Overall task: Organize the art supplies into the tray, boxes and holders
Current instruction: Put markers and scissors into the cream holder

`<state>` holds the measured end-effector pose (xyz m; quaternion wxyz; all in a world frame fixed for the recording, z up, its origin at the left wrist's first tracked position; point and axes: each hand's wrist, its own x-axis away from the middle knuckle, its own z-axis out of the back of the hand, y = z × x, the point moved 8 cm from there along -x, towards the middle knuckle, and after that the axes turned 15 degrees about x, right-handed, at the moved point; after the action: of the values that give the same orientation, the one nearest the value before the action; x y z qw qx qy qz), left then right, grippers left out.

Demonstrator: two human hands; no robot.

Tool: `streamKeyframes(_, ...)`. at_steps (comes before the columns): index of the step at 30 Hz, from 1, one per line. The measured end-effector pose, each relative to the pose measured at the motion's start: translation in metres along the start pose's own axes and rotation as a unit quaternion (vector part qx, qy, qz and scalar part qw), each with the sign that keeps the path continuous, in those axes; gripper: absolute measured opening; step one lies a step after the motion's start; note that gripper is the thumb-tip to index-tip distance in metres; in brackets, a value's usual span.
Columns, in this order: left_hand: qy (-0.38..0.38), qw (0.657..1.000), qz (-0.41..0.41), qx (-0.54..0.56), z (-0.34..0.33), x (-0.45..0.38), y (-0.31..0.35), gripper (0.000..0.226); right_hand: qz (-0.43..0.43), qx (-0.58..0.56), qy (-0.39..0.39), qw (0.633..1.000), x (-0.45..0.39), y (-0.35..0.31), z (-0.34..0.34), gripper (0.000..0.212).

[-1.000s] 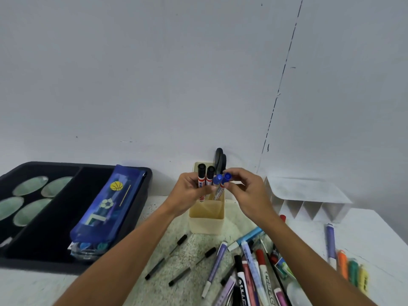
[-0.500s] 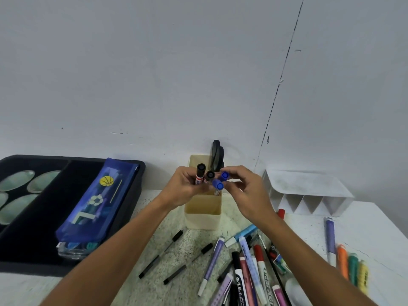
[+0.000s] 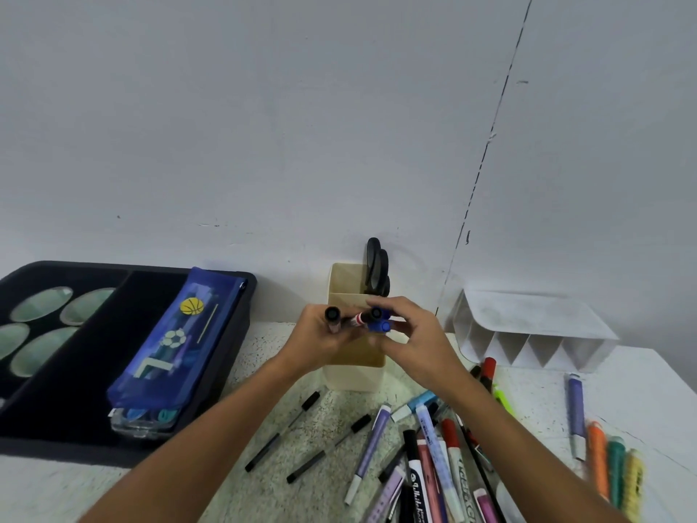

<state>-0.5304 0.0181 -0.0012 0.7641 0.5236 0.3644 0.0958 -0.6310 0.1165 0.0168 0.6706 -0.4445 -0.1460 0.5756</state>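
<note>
Four markers (image 3: pixel 362 322), two black-capped and two blue-capped, are bunched between both hands directly above the cream holder (image 3: pixel 354 368), which stands at the back edge of the bench (image 3: pixel 622 386) against the wall. The left hand (image 3: pixel 320 345) has its fingers curled round the black-capped pair; the right hand (image 3: pixel 415 345) pinches the blue-capped pair with fingertips and thumb, the remaining fingers loosely bent. Black scissors (image 3: pixel 377 266) already stand in the holder's rear compartment.

Markers like these are probably light, rigid plastic with smooth barrels, so a bundle tends to fan out or slip if held near the caps alone. A grip round the middle of the barrels, caps up, would likely keep them parallel for lowering into the front compartment. The holder looks light too and could tip if the bundle knocks its rim.

Many more pens and markers (image 3: pixel 433 458) lie scattered toward the front edge of the bench, with two thin black pens (image 3: pixel 286 428) nearer the middle and highlighters (image 3: pixel 611 466) by the right edge. A white divided organiser (image 3: pixel 528 330) sits at the back right. A black tray (image 3: pixel 234 356) at the left edge holds a blue pencil case (image 3: pixel 169 352).
</note>
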Motion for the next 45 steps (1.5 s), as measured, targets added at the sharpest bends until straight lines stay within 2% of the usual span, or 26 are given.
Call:
streamKeyframes(6, -0.015, 0.993, -0.048, -0.103, -0.004, -0.001, 0.007, 0.029, 0.025, 0.039, 0.058, 0.997, -0.003, -0.003, 0.003, 0.040)
streamKeyframes(10, -0.028, 0.990, -0.074, -0.120, -0.005, 0.002, 0.013, 0.033, 0.044, 0.081, 0.059, 0.994, -0.005, -0.003, 0.001, 0.029)
streamKeyframes(14, 0.013, 0.984, -0.098, -0.146, 0.002, 0.006, 0.016, 0.057, 0.046, 0.078, 0.048, 0.995, -0.008, -0.009, -0.001, 0.023)
streamKeyframes(19, 0.057, 0.967, -0.091, -0.231, 0.011, 0.007, 0.008, 0.064, 0.038, 0.093, 0.051, 0.994, -0.010, -0.014, -0.002, 0.024)
streamKeyframes(25, 0.030, 0.959, -0.032, -0.279, 0.018, 0.002, -0.004, 0.068, 0.016, 0.075, 0.047, 0.996, -0.010, -0.012, -0.001, 0.015)
streamKeyframes(27, -0.028, 0.966, 0.052, -0.251, 0.013, 0.004, -0.006, 0.083, 0.012, 0.083, 0.049, 0.995, -0.010, -0.008, 0.000, 0.016)
streamKeyframes(29, -0.079, 0.956, 0.142, -0.243, 0.008, 0.008, -0.010, 0.091, 0.010, 0.092, 0.051, 0.994, -0.009, -0.006, 0.001, 0.021)
streamKeyframes(31, -0.091, 0.947, 0.184, -0.246, 0.006, 0.008, -0.013, 0.097, 0.008, 0.090, 0.051, 0.995, -0.008, -0.006, 0.001, 0.024)
streamKeyframes(38, -0.064, 0.927, 0.310, -0.202, 0.010, 0.006, -0.033, 0.118, 0.008, 0.128, 0.015, 0.992, -0.012, -0.005, -0.008, 0.016)
streamKeyframes(42, 0.001, 0.922, 0.366, -0.122, 0.018, 0.008, -0.043, 0.125, 0.010, 0.145, 0.004, 0.989, -0.015, -0.009, -0.012, 0.014)
streamKeyframes(45, 0.055, 0.922, 0.373, -0.087, 0.026, 0.011, -0.047, 0.132, 0.007, 0.150, 0.002, 0.989, -0.018, -0.009, -0.017, 0.011)
